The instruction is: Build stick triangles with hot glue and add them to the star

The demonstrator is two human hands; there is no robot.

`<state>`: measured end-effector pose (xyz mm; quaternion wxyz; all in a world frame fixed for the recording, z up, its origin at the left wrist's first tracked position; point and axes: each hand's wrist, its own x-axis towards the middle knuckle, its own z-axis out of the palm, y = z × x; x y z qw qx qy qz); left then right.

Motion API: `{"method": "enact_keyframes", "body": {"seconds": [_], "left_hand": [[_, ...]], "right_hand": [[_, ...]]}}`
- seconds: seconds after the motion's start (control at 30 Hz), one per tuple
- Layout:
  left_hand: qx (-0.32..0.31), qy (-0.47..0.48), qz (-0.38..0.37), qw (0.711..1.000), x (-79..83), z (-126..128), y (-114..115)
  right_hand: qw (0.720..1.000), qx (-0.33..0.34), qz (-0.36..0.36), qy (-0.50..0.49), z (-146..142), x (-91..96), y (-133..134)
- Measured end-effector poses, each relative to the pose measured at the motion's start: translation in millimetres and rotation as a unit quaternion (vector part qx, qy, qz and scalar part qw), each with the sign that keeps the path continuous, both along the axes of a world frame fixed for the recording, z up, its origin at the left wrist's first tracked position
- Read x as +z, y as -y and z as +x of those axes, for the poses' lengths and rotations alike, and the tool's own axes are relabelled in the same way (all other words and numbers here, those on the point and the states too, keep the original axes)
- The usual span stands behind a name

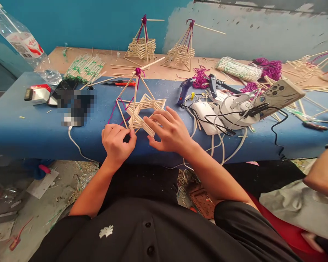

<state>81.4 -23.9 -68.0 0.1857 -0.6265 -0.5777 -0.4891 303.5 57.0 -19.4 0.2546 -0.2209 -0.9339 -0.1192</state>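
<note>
On blue bench, near edge, stick star frame lies flat, just ahead of both hands. L hand pinches near-left corner, thumb vs fingers; R hand spread, fingertips on near-right edge. L is closer.

Pale tan star at the right hand; purple cord above it; blue bench beneath; white hub to its right.

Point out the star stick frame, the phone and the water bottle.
star stick frame (153,104): head view, stacked sticks of its upper right arm.
phone (281,95): head view, middle of its patterned back.
water bottle (24,43): head view, on its red and white label.
</note>
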Motion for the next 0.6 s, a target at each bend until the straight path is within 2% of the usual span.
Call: {"method": "enact_keyframes", "body": {"seconds": [0.17,0.3,0.43,0.6], "left_hand": [[0.019,-0.001,-0.024,1.0,0.6,-3,-1],[0.029,-0.027,-0.001,0.999,1.7,-2,0],[0.042,-0.035,-0.013,0.998,2.3,0,2],[0.02,-0.015,-0.011,1.0,-0.8,0,1]], "right_hand": [[0.999,-0.009,-0.038,-0.004,2,-1.4,2],[1.0,-0.013,-0.009,-0.016,0,-2.7,7],[0.999,-0.031,-0.011,-0.02,-3,-3.9,11],[0.999,-0.033,0.003,-0.036,-6,-6.9,16]]}}
